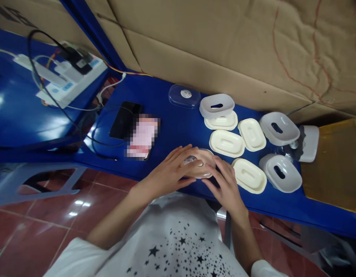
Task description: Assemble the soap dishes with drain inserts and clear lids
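Observation:
An oval, peach-tinted soap box (207, 157) with a shiny clear lid and a label rests at the table's near edge, between my two hands. My left hand (171, 168) lies over its left side, fingers stretched across the lid and thumb at the near rim. From the right, my right hand (225, 184) grips its rim with bent fingers. Just beyond my right hand sits a cream oval tray (251, 177). More cream trays (226, 144) lie behind it. Pale grey dishes with slots, including one at the back (212, 109), stand around them.
A clear lid (178, 100) with a round sticker lies at the back. Left of my hands are a black phone (120, 121) and a second, blurred-screen phone (143, 136). Cables run to a power strip (71, 82). A yellowish box (333, 165) stands at the right; cardboard (224, 46) walls the back.

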{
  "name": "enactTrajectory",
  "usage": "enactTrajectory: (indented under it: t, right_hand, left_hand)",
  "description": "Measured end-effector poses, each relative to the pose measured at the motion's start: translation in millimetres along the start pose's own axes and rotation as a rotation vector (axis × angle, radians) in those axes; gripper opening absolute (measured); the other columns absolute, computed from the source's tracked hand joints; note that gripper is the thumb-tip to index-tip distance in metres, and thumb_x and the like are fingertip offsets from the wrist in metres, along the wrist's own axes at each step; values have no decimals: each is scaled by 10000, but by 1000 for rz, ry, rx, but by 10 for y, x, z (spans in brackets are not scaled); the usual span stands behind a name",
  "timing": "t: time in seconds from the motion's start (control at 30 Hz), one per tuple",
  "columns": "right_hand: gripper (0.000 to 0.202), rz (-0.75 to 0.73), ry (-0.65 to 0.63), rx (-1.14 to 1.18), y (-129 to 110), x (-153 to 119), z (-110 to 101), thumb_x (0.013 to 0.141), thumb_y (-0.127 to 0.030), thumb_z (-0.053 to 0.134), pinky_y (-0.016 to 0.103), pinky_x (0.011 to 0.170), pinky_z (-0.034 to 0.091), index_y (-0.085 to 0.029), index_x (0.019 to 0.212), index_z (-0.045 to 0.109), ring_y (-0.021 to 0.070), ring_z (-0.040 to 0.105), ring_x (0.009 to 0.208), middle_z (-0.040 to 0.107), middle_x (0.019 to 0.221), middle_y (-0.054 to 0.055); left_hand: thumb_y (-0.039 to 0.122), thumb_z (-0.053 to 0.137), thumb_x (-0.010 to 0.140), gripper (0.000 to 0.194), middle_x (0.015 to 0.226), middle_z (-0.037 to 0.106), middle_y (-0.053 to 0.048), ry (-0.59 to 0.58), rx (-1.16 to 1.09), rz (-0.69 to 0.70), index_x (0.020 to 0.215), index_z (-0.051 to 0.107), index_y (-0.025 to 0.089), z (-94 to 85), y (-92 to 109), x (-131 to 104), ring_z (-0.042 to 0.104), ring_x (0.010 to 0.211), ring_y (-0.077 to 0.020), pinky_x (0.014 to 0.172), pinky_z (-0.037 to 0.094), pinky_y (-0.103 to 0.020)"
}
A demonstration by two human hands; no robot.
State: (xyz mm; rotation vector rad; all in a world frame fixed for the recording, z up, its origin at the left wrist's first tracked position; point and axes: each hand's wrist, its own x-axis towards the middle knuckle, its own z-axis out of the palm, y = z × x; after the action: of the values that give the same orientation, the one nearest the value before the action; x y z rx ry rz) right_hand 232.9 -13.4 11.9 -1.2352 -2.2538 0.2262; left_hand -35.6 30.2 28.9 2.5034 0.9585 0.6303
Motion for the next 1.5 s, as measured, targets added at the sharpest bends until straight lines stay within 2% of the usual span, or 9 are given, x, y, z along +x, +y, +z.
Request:
enactTrajectory:
  t: [0.33, 0.53, 0.7, 0.87, 1.07, 1.17, 1.27, 1.37, 1.5]
  right_hand:
    - [704, 60, 55, -3, -16, -67, 21, 1038, -251, 742, 540, 1143, 587, -335, 1680, 466, 325, 637, 1428, 612, 1591, 126]
    - [748, 90, 67, 49, 6, -33, 70, 1059, -268, 707, 526, 1149, 600, -401, 1720, 381, 321, 622, 1461, 579, 1637, 92]
    - [856, 110, -28, 10, 10, -49, 114, 1090, -316, 654, 606, 1266, 483, -384, 1787, 161, 340, 475, 1597, 392, 1785, 115]
    - [789, 185, -56, -41, -10, -148, 91, 1113, -320, 603, 662, 1264, 455, -345, 1782, 187, 361, 421, 1630, 341, 1802, 156]
    - [642, 139, -59, -75, -30, -133, 100, 1113, -304, 586, 631, 1236, 493, -294, 1719, 374, 354, 484, 1590, 440, 1747, 175]
    - [550, 116, -41, -99, -42, -121, 101, 1116, -290, 575, 617, 1247, 474, -280, 1656, 474, 339, 497, 1582, 493, 1715, 166]
    - [458, 139, 20, -138, -36, -193, 16, 1109, -260, 589, 608, 1261, 437, -281, 1566, 568, 325, 527, 1559, 556, 1671, 141]
    - [411, 229, 149, -178, 21, -360, -171, 1090, -232, 618, 605, 1244, 428, -280, 1498, 623, 328, 582, 1506, 640, 1588, 128]
    - [380, 343, 216, -249, 164, -671, -407, 1088, -249, 631, 609, 1217, 423, -272, 1467, 654, 348, 624, 1453, 693, 1521, 121]
  left_hand:
    - [244, 712, 1060, 650, 1690, 469, -160, 79, -87, 24, 1635, 416, 310, 126, -56, -45, 382, 1652, -346, 1280, 460, -666]
    - [250, 734, 1044, 617, 1663, 500, -149, 117, -56, 20, 1596, 467, 314, 181, -90, -35, 424, 1623, -341, 1258, 494, -631]
    - [254, 729, 1010, 493, 1637, 536, -152, 110, 50, -122, 1481, 583, 261, 52, -155, 81, 447, 1605, -373, 1269, 483, -599]
    - [310, 738, 981, 479, 1636, 544, -174, 85, 247, -242, 1431, 607, 213, -274, -368, 361, 426, 1607, -436, 1321, 307, -712]
    - [377, 641, 1061, 484, 1528, 627, -199, 91, 333, -226, 1483, 591, 144, -564, -592, 1178, 590, 1445, -391, 1232, 422, -580]
    - [330, 678, 1047, 541, 1498, 643, -212, -34, 320, -222, 1535, 565, 124, -485, -521, 1646, 624, 1390, -383, 1178, 456, -550]
    - [239, 672, 1045, 415, 1516, 618, -217, -69, 384, -56, 1441, 640, 117, -283, -266, 1824, 573, 1440, -389, 1189, 414, -541]
    - [373, 653, 1085, 360, 1391, 687, -176, -120, 375, 129, 1350, 676, 132, -21, 51, 1639, 646, 1312, -356, 1086, 476, -473]
    - [315, 711, 1050, 246, 1288, 718, -155, -208, 391, 191, 1219, 712, 138, 262, 316, 1118, 680, 1240, -342, 1050, 498, -480]
